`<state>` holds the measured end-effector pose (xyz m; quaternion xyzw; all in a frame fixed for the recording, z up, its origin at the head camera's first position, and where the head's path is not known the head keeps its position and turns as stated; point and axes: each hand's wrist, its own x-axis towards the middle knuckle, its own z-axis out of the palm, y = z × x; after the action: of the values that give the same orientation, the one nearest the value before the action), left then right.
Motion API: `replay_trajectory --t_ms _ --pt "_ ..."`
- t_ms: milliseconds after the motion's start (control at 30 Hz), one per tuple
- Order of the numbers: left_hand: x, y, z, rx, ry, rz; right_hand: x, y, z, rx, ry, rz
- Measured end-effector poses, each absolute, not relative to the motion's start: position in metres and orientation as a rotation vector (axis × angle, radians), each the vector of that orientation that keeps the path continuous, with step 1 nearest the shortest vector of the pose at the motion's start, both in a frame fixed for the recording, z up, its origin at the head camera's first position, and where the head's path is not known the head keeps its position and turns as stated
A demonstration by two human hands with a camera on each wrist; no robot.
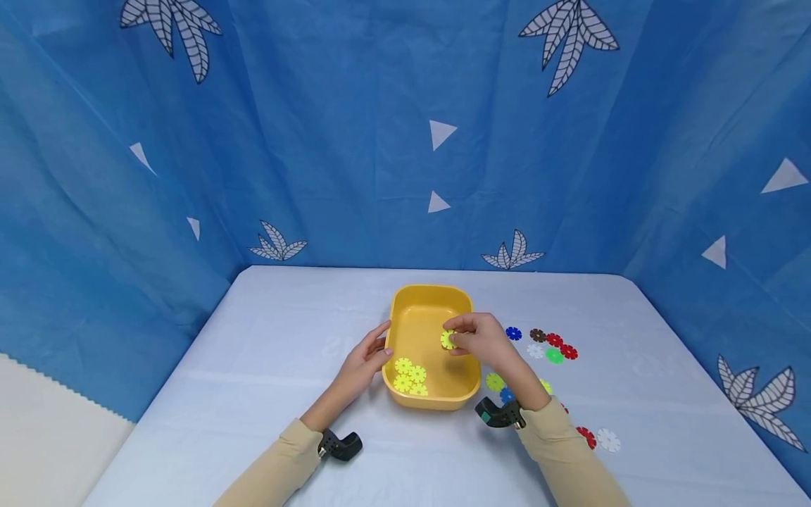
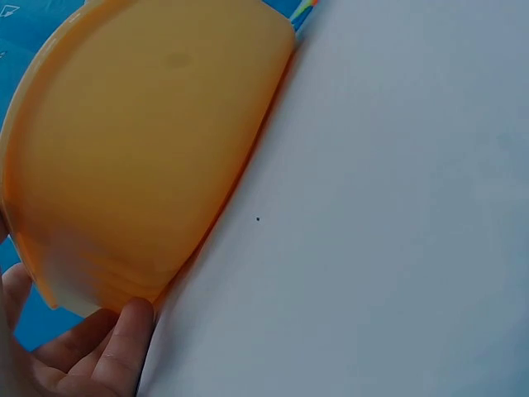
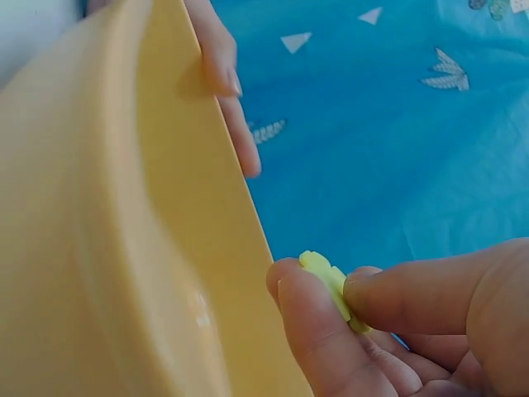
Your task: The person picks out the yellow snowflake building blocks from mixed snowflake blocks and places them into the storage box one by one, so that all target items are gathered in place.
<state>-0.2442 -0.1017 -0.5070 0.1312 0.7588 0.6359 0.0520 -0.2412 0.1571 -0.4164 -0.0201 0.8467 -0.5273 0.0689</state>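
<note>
My right hand (image 1: 484, 341) pinches a yellow snowflake building disc (image 1: 447, 340) between thumb and fingers over the right half of a yellow plastic tub (image 1: 431, 403). In the right wrist view, that disc (image 3: 326, 285) is seen edge-on between the fingertips, beside the tub wall (image 3: 186, 207). Several matching yellow discs (image 1: 410, 377) lie in the near left corner of the tub. At the tub's left side, my left hand (image 1: 362, 362) rests with spread fingers against the outer wall and rim. The left wrist view shows its fingers (image 2: 128, 339) along the tub's outside (image 2: 149, 149).
To the right of the tub lie loose discs, among them a blue one (image 1: 513, 333), a brown one (image 1: 537, 335), a green one (image 1: 554, 355) and a white one (image 1: 609, 440). My right forearm partly covers others. A blue patterned curtain (image 1: 380, 141) surrounds the white table (image 1: 285, 317).
</note>
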Motion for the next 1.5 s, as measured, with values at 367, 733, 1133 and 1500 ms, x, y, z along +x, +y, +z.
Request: replay_trajectory --t_ms 367,733,1133,1500 --pt "-0.244 -0.102 -0.506 0.415 2.304 1.937 -0.242 0.129 -0.422 -0.092 2.509 -1.571" --pt "-0.244 -0.101 -0.506 0.397 2.305 1.93 -0.246 0.116 -0.436 -0.075 2.54 -1.456" --pt "-0.244 -0.1 -0.502 0.411 2.314 1.922 -0.248 0.111 -0.444 -0.068 2.625 -1.353" --pt "-0.244 -0.1 -0.505 0.385 2.32 1.911 -0.247 0.109 -0.447 -0.098 2.738 -1.174"
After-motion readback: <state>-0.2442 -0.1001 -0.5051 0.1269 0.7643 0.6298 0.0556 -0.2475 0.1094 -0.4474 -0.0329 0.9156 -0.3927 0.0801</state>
